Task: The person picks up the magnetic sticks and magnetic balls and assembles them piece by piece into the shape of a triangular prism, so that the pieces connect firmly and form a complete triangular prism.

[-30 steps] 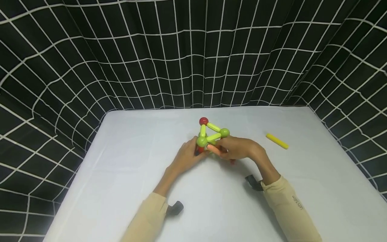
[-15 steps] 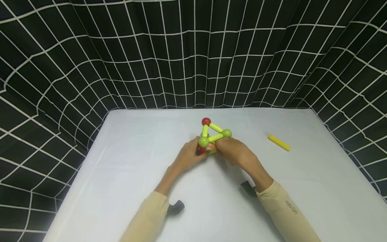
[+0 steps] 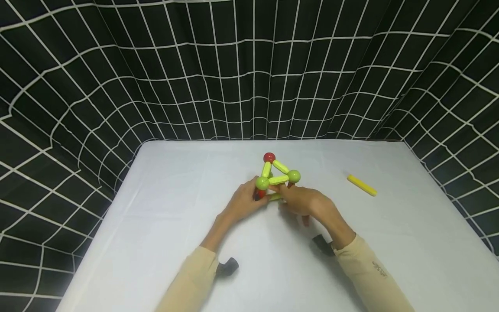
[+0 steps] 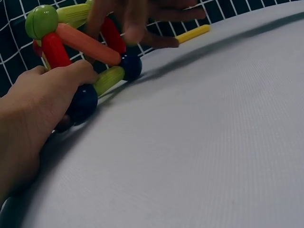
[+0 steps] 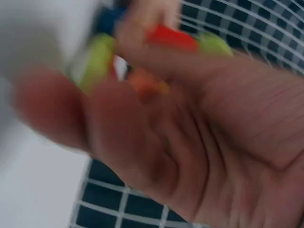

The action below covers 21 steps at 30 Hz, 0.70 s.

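A ball-and-stick toy frame stands at the middle of the table, built of coloured rods and balls. On top, lime rods join two green balls and a red ball. My left hand grips the frame's lower left, its thumb by a red rod and a dark blue ball. From a green ball an orange rod slants down to another blue ball. My right hand pinches at this orange rod, its other fingers loosely bent; the right wrist view is blurred.
A loose yellow rod lies to the right on the white table. Black cloth with a white grid surrounds the table at the back and sides. Dark wrist mounts stick out from both sleeves.
My right hand shifts in toward the frame, then slightly back, its fingers moving about the orange rod. The orange rod goes out of sight in the head view. My left hand keeps its grip.
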{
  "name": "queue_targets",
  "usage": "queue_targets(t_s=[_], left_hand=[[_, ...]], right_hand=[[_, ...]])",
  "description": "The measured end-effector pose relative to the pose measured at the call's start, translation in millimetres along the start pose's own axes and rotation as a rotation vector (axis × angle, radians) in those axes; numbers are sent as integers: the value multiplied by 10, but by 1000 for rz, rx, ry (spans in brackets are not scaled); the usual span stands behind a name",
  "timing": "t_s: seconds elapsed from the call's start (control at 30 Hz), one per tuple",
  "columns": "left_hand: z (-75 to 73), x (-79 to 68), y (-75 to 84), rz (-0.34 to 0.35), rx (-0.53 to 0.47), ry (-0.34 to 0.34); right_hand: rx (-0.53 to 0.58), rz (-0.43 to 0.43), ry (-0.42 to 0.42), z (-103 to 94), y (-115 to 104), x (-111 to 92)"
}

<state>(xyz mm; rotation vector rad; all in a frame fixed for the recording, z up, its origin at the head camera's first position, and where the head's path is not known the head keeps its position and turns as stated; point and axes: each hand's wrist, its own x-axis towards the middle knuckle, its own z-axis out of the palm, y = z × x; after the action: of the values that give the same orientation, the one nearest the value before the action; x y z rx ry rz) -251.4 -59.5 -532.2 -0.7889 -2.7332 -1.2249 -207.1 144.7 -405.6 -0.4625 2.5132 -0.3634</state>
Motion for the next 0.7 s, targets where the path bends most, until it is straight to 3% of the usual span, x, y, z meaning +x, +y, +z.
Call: queue_targets(t_s=[0.07, 0.17, 0.3, 0.37, 0.43, 0.5, 0.6, 0.7], left_hand=[[5, 5, 3, -26, -11, 19], [11, 16, -9, -69, -9, 91], [-6, 25, -16, -103, -22, 208], [-15, 22, -20, -116, -58, 232], [-12, 16, -30, -110, -91, 215], [-2, 9, -36, -91, -106, 150], [15, -7, -40, -36, -68, 43], [25, -11, -39, 18, -4, 9]], right_hand=[[141, -15, -136, -128, 76, -118], [208, -107, -207, -282, 253, -230], [165, -165, -119, -350, 480, -185], [146, -185, -78, -327, 555, -97], [136, -219, -74, -290, 598, -13], [160, -270, -129, -252, 617, 53], [207, -341, -242, -230, 597, 89], [211, -382, -285, -287, 591, 20]])
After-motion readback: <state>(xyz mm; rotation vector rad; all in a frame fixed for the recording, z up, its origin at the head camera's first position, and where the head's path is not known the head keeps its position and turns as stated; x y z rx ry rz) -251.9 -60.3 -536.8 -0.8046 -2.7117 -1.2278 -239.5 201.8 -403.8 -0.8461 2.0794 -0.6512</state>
